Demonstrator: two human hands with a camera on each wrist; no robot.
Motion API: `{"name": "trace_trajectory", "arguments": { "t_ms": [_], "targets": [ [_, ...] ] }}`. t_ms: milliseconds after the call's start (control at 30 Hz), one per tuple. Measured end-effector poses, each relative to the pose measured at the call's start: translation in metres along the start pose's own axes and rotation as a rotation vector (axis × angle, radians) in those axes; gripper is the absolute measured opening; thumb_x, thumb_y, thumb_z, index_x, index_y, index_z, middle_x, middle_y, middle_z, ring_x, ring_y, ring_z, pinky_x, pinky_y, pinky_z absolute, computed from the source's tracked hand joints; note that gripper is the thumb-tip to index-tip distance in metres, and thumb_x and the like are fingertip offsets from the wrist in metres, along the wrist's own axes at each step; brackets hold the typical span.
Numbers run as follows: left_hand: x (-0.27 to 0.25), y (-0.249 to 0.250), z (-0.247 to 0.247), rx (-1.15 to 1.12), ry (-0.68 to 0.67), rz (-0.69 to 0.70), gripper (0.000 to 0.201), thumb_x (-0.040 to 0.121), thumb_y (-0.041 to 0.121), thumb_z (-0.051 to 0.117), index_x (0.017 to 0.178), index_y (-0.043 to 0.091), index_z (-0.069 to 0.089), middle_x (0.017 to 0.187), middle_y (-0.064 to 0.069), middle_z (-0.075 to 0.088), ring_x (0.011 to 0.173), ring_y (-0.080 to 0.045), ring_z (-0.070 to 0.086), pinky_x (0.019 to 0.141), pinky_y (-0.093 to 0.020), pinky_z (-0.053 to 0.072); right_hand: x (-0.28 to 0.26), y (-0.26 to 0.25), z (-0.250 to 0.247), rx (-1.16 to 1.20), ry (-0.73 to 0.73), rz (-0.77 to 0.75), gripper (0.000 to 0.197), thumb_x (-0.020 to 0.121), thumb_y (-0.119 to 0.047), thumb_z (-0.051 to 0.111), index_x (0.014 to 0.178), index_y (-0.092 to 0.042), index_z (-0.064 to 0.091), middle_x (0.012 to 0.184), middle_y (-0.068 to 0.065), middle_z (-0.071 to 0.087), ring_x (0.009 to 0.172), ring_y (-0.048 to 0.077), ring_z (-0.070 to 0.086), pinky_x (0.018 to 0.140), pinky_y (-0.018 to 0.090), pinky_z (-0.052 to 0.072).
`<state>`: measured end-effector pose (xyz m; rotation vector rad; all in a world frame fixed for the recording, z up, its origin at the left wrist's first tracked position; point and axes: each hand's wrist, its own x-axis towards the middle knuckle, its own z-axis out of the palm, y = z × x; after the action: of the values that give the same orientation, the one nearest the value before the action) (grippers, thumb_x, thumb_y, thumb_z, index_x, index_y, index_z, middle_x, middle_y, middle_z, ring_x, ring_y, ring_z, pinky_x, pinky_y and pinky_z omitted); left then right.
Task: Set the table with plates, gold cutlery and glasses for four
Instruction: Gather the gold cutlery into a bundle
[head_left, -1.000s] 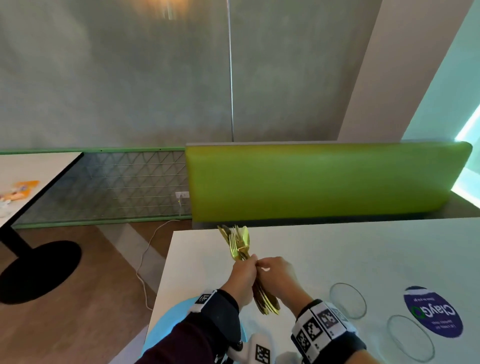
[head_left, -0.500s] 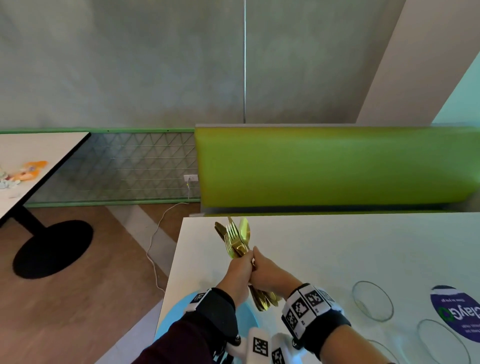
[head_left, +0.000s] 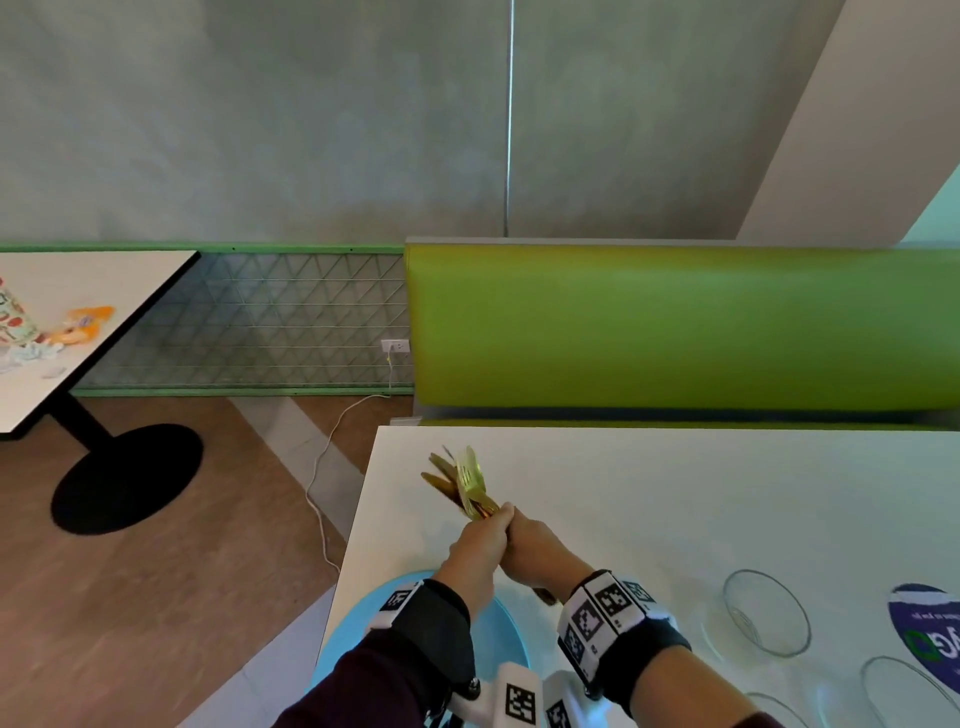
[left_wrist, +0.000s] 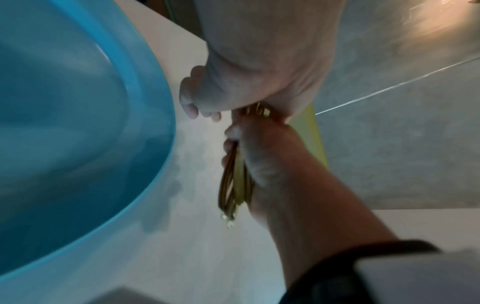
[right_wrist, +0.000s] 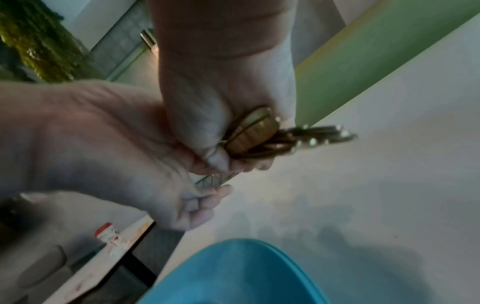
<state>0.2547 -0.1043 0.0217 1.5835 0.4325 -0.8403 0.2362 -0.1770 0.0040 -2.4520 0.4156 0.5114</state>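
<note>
A bundle of gold cutlery (head_left: 464, 480) is held above the white table (head_left: 675, 493), heads pointing away and left. My left hand (head_left: 480, 540) grips it just behind the heads. My right hand (head_left: 535, 545) grips the stems right beside it, and the handle ends stick out below. In the left wrist view the right hand (left_wrist: 265, 148) wraps the gold handles (left_wrist: 233, 185). In the right wrist view the bundle (right_wrist: 259, 133) shows inside the right hand's (right_wrist: 207, 98) fist. A blue plate (head_left: 506, 639) lies under my wrists at the near edge.
Clear glasses (head_left: 766, 613) (head_left: 909, 696) stand on the table at the right, by a blue round sticker (head_left: 930, 639). A green bench back (head_left: 675, 327) runs behind the table. Another table (head_left: 78, 312) with clutter stands far left; a cable (head_left: 322, 493) lies on the floor.
Both hands have kept hold of the cutlery bundle. Its heads have tipped lower and further left over the table, and the head view has shifted.
</note>
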Motion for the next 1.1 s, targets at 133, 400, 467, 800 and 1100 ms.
{"name": "trace_trajectory", "arguments": {
  "t_ms": [133, 400, 467, 800, 1100],
  "targets": [
    [0.0, 0.002, -0.016, 0.141, 0.038, 0.014, 0.063, 0.083, 0.044, 0.062, 0.135, 0.011, 0.047, 0.142, -0.008, 0.045, 0.132, -0.027, 0.039, 0.11, -0.038, 0.03, 0.008, 0.013, 0.012, -0.166, 0.047, 0.036, 0.03, 0.094, -0.012, 0.033, 0.122, -0.008, 0.04, 0.121, 0.013, 0.06, 0.113, 0.032, 0.056, 0.098, 0.04, 0.036],
    [-0.003, 0.006, -0.051, 0.219, 0.2, 0.007, 0.052, 0.092, 0.023, 0.056, 0.135, -0.002, 0.041, 0.133, -0.015, 0.049, 0.116, -0.028, 0.047, 0.087, -0.03, 0.039, 0.023, 0.028, 0.05, -0.36, 0.222, 0.03, 0.033, 0.094, -0.013, 0.038, 0.127, -0.01, 0.04, 0.123, 0.01, 0.05, 0.109, 0.025, 0.052, 0.094, 0.035, 0.039],
    [-0.002, 0.004, -0.055, 0.216, 0.204, 0.002, 0.048, 0.093, 0.021, 0.054, 0.134, -0.001, 0.043, 0.125, -0.012, 0.05, 0.109, -0.025, 0.046, 0.082, -0.03, 0.042, 0.024, 0.026, 0.053, -0.327, 0.249, 0.032, 0.036, 0.094, -0.017, 0.036, 0.13, -0.01, 0.037, 0.123, 0.01, 0.047, 0.108, 0.026, 0.049, 0.093, 0.034, 0.039],
    [-0.011, 0.004, -0.059, 0.201, 0.186, 0.038, 0.048, 0.094, 0.023, 0.053, 0.135, 0.001, 0.043, 0.143, -0.014, 0.043, 0.13, -0.028, 0.04, 0.105, -0.035, 0.037, 0.022, 0.024, 0.057, -0.228, 0.268, 0.136, 0.056, 0.086, -0.035, 0.044, 0.134, -0.01, 0.031, 0.126, 0.007, 0.044, 0.112, 0.026, 0.043, 0.095, 0.038, 0.037],
    [-0.026, 0.001, -0.058, 0.177, 0.165, 0.037, 0.045, 0.095, 0.019, 0.052, 0.134, -0.001, 0.043, 0.142, -0.015, 0.044, 0.129, -0.028, 0.041, 0.102, -0.033, 0.038, 0.014, 0.03, 0.056, -0.234, 0.241, 0.118, 0.085, 0.083, -0.061, 0.046, 0.145, -0.01, 0.017, 0.139, 0.01, 0.034, 0.126, 0.028, 0.034, 0.103, 0.04, 0.032]
  ]
}}
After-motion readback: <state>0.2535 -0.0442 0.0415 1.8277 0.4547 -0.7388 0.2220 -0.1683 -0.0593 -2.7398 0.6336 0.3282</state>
